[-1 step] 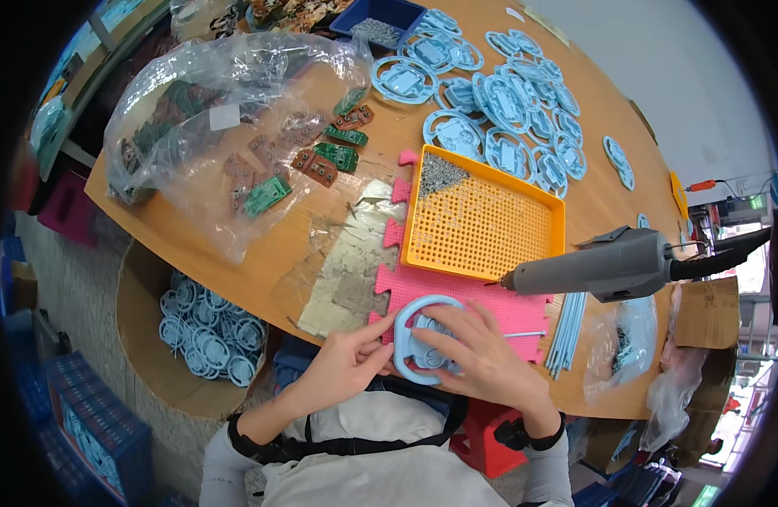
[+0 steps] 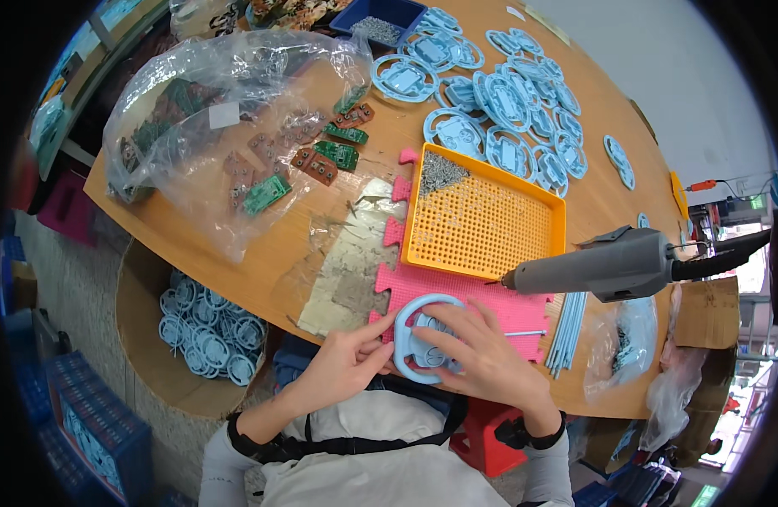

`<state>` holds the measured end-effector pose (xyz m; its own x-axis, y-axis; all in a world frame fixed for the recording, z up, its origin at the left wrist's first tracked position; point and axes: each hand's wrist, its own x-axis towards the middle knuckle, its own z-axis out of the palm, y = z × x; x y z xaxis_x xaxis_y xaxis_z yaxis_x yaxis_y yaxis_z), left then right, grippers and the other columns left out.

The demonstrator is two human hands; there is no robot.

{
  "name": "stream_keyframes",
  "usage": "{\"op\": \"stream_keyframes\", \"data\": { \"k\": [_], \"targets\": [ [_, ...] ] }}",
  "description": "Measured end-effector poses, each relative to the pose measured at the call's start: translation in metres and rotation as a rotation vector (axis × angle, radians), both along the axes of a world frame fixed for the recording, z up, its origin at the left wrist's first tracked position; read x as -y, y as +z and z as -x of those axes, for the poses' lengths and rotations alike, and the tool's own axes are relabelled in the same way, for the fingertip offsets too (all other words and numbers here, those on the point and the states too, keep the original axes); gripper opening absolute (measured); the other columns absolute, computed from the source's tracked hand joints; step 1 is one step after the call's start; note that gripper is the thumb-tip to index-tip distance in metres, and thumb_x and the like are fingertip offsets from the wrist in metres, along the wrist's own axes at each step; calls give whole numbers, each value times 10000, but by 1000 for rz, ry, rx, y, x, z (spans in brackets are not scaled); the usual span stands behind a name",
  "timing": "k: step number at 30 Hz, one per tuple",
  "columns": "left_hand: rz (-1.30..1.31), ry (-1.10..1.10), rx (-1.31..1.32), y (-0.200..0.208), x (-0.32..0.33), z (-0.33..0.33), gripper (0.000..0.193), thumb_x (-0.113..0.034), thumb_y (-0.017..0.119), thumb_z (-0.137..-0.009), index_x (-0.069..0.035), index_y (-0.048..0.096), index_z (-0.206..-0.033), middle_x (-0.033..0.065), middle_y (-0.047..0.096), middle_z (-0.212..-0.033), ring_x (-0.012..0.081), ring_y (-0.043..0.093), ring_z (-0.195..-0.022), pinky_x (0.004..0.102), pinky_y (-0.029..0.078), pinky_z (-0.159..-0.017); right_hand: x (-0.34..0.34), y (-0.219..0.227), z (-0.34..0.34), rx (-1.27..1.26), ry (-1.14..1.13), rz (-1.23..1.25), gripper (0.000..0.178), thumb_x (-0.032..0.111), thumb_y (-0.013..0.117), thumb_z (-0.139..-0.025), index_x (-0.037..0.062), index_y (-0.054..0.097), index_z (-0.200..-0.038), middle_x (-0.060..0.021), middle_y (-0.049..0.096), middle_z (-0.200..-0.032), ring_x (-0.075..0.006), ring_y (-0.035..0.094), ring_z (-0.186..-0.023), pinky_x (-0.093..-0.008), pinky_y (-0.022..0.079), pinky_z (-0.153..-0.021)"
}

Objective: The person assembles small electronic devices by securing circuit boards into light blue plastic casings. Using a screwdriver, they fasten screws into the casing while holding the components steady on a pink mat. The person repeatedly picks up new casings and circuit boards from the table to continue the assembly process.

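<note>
Over the near edge of the pink foam mat (image 2: pixel 406 283) I hold a light blue plastic oval housing (image 2: pixel 402 345), with a raised rim and a smaller round piece inside. My left hand (image 2: pixel 348 365) pinches the rim on its left side. Spread across the top and right of it, my right hand (image 2: pixel 497 362) grips the housing with curled fingers, which hide part of its inside. Right of that hand, a thin light blue rod (image 2: pixel 526 333) lies on the mat. A grey electric screwdriver (image 2: pixel 592 266) points left, its tip by the yellow perforated tray (image 2: pixel 482 226).
Small screws (image 2: pixel 440 172) fill a tray corner. Several blue housings (image 2: pixel 503 103) lie at the back, near a blue screw bin (image 2: pixel 345 19). Green and brown circuit boards (image 2: pixel 314 166) sit by a clear plastic bag (image 2: pixel 224 78). Rods (image 2: pixel 566 338) lie right; a cardboard box (image 2: pixel 140 338) stands lower left.
The fingers of my right hand have shifted slightly over the housing, uncovering a little more of its inside. Everything else stays as it was.
</note>
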<state>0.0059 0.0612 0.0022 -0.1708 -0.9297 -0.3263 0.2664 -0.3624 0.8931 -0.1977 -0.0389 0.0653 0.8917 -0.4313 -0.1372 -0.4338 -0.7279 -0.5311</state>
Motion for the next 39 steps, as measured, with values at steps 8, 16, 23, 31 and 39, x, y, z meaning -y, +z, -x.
{"op": "stream_keyframes", "data": {
  "k": [8,16,23,31,39],
  "targets": [
    [-83,-60,24,1,1,-5,497,-45,490,-974,-19,340,-1447,140,688,-980,179,681,-889,278,566,-770,0,-1,-1,-13,15,-7,693,123,761,-650,173,520,-1298,-107,466,-1344,-317,460,-1251,-548,329,-1053],
    [-165,-230,0,21,40,-11,539,-58,572,-937,-1,296,-1396,131,634,-1031,171,674,-871,274,592,-707,10,-15,-9,169,25,11,680,292,765,-719,97,490,-1310,-186,416,-1395,-349,412,-1297,-470,312,-1070],
    [-191,-276,0,4,44,-5,538,5,548,-918,-27,295,-1391,139,583,-1071,186,670,-884,301,587,-703,11,-32,-17,155,-5,63,879,458,728,-685,36,417,-1391,-180,396,-1438,-309,413,-1313,-467,307,-1067],
    [-171,-345,160,2,41,-1,567,68,510,-905,-32,265,-1407,132,561,-1106,181,663,-890,299,579,-699,6,-40,-22,100,-4,127,872,482,667,-714,-17,421,-1386,-184,414,-1433,-295,425,-1311,-482,303,-1070],
    [-302,-282,-75,11,51,-3,545,-47,597,-906,-12,327,-1378,114,607,-1042,149,671,-815,270,580,-670,10,-41,-17,224,-59,22,816,400,700,-734,36,415,-1407,-167,390,-1458,-308,408,-1322,-478,314,-1069]
  ]
}}
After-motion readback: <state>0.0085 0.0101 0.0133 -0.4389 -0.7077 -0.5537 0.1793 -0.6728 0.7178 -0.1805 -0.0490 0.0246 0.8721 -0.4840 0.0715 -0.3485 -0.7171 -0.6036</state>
